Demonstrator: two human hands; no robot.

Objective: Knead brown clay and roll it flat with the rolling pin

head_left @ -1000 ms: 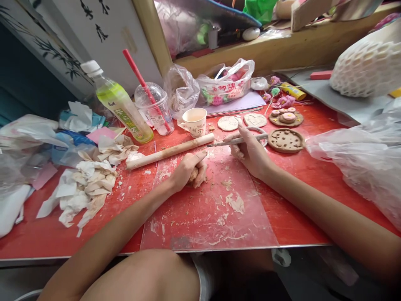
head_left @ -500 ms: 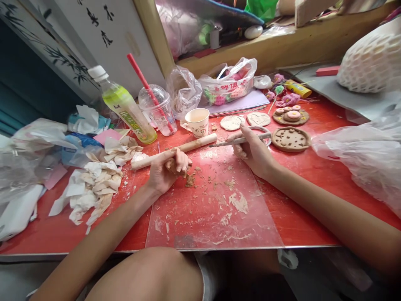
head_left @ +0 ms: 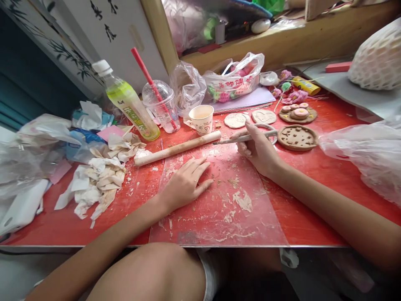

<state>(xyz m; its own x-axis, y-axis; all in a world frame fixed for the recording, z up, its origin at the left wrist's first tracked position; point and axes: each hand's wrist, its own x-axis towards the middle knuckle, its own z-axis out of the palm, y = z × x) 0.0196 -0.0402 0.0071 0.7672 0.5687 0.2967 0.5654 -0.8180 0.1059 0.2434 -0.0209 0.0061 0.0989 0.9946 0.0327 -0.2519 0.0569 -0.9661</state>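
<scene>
My left hand (head_left: 185,183) lies palm down on a clear plastic sheet (head_left: 216,228), fingers stretched out; anything under the palm is hidden. Between the fingers and thumb of my right hand (head_left: 257,151) is a thin, clay-smeared pointed stick tool (head_left: 230,141), its tip toward the left. Just beyond my left hand rests a wooden rolling pin (head_left: 178,149). Clay scraps (head_left: 242,200) are scattered over the sheet. Behind my right hand a pale ring (head_left: 273,133) partly shows. To its right lies a round clay disc with a raised rim and dark bits (head_left: 297,137).
A paper cup (head_left: 201,119), a domed plastic cup with a red straw (head_left: 159,104) and a drink bottle (head_left: 128,106) stand at the back. Crumpled tissues (head_left: 103,177) lie left. Flat pale clay pieces (head_left: 263,117) and a decorated clay disc (head_left: 297,115) sit back right, near a plastic bag (head_left: 366,146).
My left hand has come off the rolling pin area, moved nearer me, and gone from curled around a brown clay lump to flat with fingers extended. My right hand keeps its hold. The view shifted slightly.
</scene>
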